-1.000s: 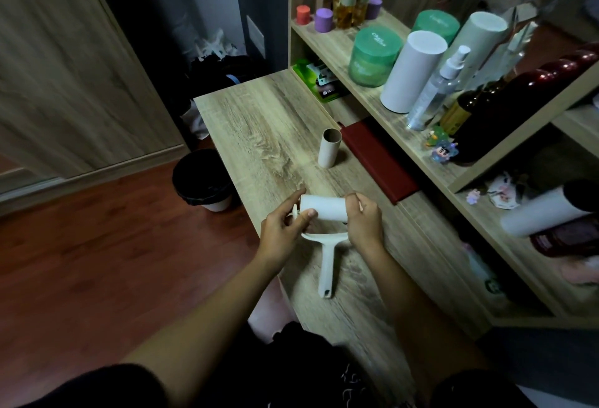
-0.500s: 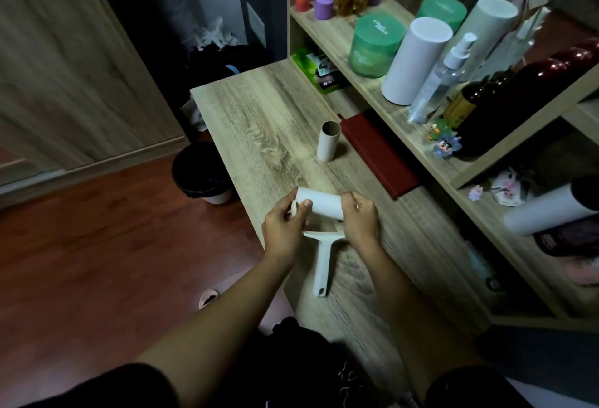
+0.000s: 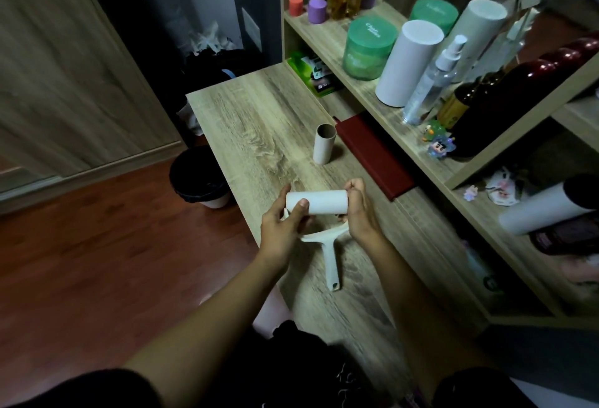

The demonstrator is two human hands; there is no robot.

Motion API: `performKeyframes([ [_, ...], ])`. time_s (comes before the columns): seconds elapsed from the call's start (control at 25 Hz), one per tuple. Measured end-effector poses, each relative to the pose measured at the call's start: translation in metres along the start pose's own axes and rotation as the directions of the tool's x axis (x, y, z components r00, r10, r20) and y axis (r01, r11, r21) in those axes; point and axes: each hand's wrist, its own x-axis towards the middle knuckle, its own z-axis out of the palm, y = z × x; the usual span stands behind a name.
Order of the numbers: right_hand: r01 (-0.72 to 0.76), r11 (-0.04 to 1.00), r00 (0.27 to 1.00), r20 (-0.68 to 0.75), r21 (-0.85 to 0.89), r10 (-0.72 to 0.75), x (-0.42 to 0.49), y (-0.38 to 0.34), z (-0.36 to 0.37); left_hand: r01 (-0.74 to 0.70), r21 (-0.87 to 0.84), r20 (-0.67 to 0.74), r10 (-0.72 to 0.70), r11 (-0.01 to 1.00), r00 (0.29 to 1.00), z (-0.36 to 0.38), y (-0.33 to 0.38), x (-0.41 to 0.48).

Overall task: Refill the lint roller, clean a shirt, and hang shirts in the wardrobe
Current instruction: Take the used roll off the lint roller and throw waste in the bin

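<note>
Head view: we log a white cylindrical refill roll (image 3: 319, 201) held level above the pale wood-grain tabletop (image 3: 252, 122), left hand (image 3: 285, 226) grip curled round its left end, right hand (image 3: 359, 213) grip clasping its right end, white plastic roller handle (image 3: 330, 255) pointing toward us beneath.

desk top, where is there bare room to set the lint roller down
The far half of the desk is bare, between its far edge, the green box and the cardboard tube. Also bare: the near part below the lint roller. Crowded: the right side, with the red book and the packed shelf.
</note>
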Motion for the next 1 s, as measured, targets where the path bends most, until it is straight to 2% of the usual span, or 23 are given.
performKeyframes([
  [0.12,0.005,0.997,1.0,-0.013,0.071,-0.004,-0.006,0.003,0.006,0.031,-0.067,-0.037,-0.033,0.997,0.999,0.004,-0.002,0.001],
  [0.28,0.014,0.981,1.0,-0.022,0.194,-0.01,-0.012,0.01,0.015,0.102,-0.251,-0.113,-0.133,0.963,0.985,0.007,-0.006,0.006],
  [0.44,0.038,0.999,0.997,-0.064,0.013,-0.037,-0.012,0.008,0.015,0.123,-0.3,-0.104,-0.16,0.946,0.982,0.009,-0.005,0.005],
  [0.56,0.057,0.997,0.994,-0.096,0.057,-0.051,-0.009,0.007,0.015,0.142,-0.289,-0.073,-0.169,0.947,0.983,0.008,-0.001,0.005],
  [0.76,0.066,0.996,0.996,-0.072,0.059,-0.061,-0.007,0.008,0.01,0.173,-0.287,-0.034,-0.19,0.942,0.981,-0.003,0.001,0.016],
  [0.92,0.094,0.995,0.995,-0.027,0.036,-0.093,-0.009,0.004,0.008,0.299,-0.372,-0.05,-0.34,0.879,0.939,-0.004,0.001,0.016],
  [1.0,0.084,0.996,0.995,-0.05,0.003,-0.084,-0.009,0.009,0.005,0.291,-0.443,-0.137,-0.384,0.848,0.913,-0.01,0.001,0.02],
])
